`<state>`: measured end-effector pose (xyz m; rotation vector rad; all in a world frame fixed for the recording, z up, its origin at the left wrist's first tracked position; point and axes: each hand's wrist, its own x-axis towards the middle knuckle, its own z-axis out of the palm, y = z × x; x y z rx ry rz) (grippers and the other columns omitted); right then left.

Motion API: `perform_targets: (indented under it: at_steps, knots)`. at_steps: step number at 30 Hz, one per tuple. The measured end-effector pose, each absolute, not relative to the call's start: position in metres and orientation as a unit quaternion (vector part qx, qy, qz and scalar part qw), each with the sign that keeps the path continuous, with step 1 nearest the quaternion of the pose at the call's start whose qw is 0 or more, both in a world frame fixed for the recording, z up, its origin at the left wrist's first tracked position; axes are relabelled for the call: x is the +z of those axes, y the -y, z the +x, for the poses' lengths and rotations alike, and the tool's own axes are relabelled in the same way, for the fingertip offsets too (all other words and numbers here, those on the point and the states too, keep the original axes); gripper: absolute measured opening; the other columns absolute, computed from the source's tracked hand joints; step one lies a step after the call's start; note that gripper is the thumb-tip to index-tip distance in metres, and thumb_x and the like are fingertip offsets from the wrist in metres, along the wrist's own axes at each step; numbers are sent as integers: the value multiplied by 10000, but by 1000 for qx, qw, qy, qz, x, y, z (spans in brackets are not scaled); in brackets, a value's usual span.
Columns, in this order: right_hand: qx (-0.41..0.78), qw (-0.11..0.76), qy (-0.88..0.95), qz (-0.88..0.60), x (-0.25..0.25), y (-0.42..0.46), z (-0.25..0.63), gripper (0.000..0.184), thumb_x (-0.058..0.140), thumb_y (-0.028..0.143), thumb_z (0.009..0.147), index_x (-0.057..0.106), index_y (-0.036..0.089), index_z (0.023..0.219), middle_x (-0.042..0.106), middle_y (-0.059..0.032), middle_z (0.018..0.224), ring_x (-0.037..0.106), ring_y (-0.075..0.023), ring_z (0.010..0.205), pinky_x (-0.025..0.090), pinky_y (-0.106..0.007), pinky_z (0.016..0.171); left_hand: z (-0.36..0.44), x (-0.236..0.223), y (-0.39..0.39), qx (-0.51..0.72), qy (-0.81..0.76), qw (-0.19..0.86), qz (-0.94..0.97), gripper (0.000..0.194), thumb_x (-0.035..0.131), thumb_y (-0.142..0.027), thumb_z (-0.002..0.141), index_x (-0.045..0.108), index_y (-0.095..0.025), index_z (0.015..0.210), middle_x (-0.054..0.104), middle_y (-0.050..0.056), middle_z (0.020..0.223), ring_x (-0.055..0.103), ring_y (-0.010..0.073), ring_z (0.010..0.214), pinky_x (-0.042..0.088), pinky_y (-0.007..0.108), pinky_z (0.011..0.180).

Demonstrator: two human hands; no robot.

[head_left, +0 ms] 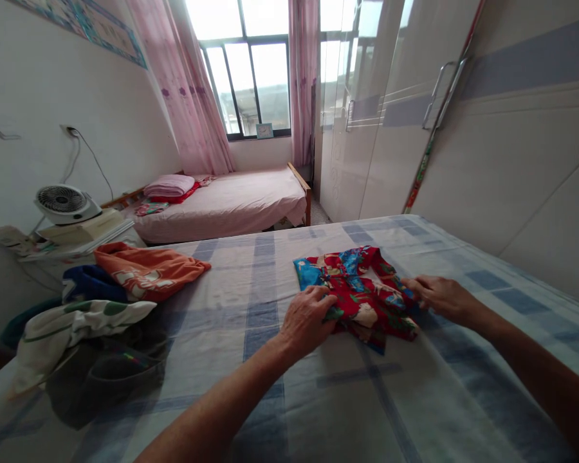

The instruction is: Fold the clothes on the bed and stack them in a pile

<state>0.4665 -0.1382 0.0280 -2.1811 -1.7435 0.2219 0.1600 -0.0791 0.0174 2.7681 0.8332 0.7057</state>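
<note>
A red and blue patterned shirt (361,292) lies partly folded on the blue-and-white checked bedsheet (222,360). My left hand (309,318) is at the shirt's near left side, its bent fingers gripping the cloth there. At the right edge, my right hand (439,299) pinches the fabric between thumb and fingers. The collar opening faces up near the shirt's right side. Part of the cloth under both hands is hidden by my fingers.
On the bed's left lie an orange garment (154,270), a blue one (91,284), a white-and-green one (82,321) and a dark grey one (110,373). A fan (67,202) stands behind them. A wardrobe (400,128) lines the right; a pink bed (231,199) is beyond.
</note>
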Motion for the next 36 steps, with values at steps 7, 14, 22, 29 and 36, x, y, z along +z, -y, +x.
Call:
perform_targets:
  at_steps: [7, 14, 22, 29, 36]
  knots:
    - [64, 153, 729, -664, 31, 164, 440, 557, 511, 585, 775, 526, 288, 1246, 489, -70, 1340, 504, -261, 1163, 442, -389, 898, 169, 21, 77, 274, -368, 101, 883, 137, 547, -239, 829, 679, -229, 863, 652, 8, 964, 575, 170, 916, 455, 280, 803]
    - [-126, 137, 769, -611, 13, 164, 424, 452, 580, 330, 768, 530, 257, 1211, 493, -85, 1338, 377, -288, 1274, 337, -464, 964, 173, 27, 77, 273, -421, 115, 857, 163, 529, -253, 835, 682, -234, 784, 664, -10, 957, 598, 147, 871, 444, 243, 716]
    - [-246, 104, 760, -592, 36, 128, 405, 112, 499, 183, 815, 600, 185, 864, 645, -99, 925, 553, -241, 953, 325, -392, 895, 173, 22, 75, 352, -376, 107, 851, 171, 504, -254, 862, 674, -235, 870, 647, 7, 999, 575, 164, 908, 463, 287, 792]
    - [-310, 122, 754, -567, 22, 127, 442, 211, 406, 126, 852, 592, 189, 931, 625, -95, 1012, 518, -232, 1052, 244, -423, 995, 171, 4, 85, 302, -235, -14, 924, 232, 445, -159, 883, 621, -215, 1024, 590, 57, 1030, 513, 188, 935, 439, 329, 816]
    - [-253, 127, 742, -608, -8, 149, 452, 212, 436, 133, 818, 600, 193, 939, 637, -85, 995, 546, -243, 999, 292, -437, 951, 166, -10, 89, 206, -189, -26, 960, 172, 440, -186, 893, 612, -186, 885, 582, 51, 893, 496, 181, 848, 413, 324, 759]
